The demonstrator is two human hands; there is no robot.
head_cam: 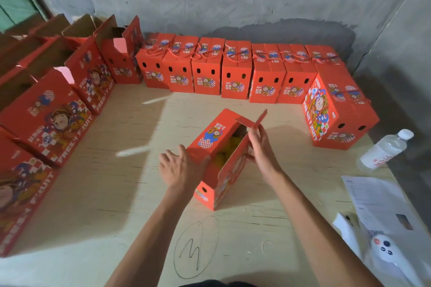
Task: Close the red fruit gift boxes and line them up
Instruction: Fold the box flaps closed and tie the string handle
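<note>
1. A red printed cardboard gift box stands mid-table, top open, yellow fruit inside.
2. The left hand, fingers spread, presses its left wall.
3. The right hand pinches the raised right flap.
4. Closed red boxes line the far edge.

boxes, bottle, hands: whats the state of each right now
centre box: top open, yellow fruit showing inside
its far flap: raised, pinched by the right hand
left hand: open, against the box's left side
back row boxes: closed, lined up along the wall
boxes on the left: flaps up, still open
box on the right: closed
water bottle: capped, lying on its side
</note>
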